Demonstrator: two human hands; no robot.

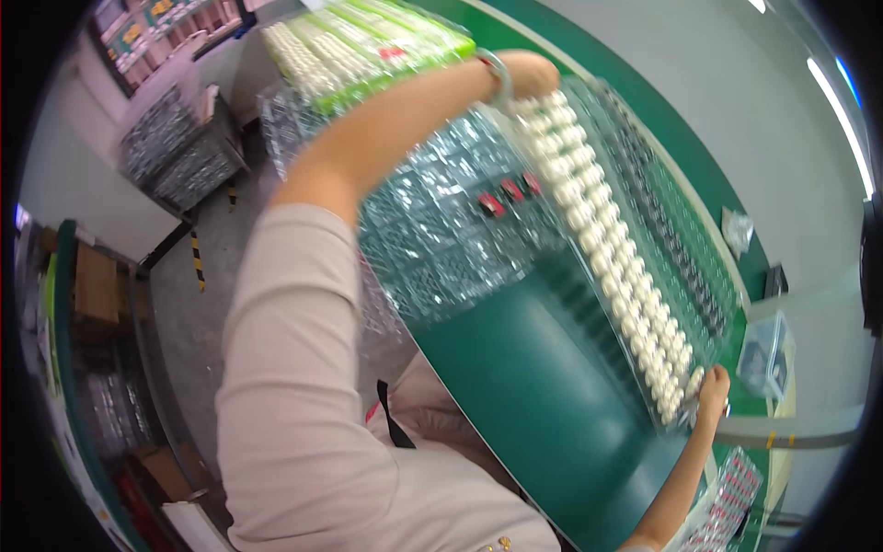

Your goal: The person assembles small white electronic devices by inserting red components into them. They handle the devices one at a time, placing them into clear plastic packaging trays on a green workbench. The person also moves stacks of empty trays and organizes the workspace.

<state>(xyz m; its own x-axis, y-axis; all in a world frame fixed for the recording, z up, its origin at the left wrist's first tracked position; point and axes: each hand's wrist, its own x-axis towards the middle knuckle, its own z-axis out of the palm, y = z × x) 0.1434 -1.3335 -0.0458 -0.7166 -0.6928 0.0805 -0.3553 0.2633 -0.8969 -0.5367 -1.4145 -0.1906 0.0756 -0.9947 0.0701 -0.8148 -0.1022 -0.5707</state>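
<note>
Holding clear blister tray point(635, 267) by both ends above green desk point(524, 386): left hand point(529, 74) grasping far end, right hand point(711, 386) grasping near end. One row of white parts point(598, 239) filled; remaining pockets appear empty. Three red pieces point(510, 193) on adjacent tray.

A green bench point(543, 405) carries clear plastic trays point(441, 230), some filled with white parts.

Green table point(515, 368), white-beaded clear tray point(589, 212)
</note>
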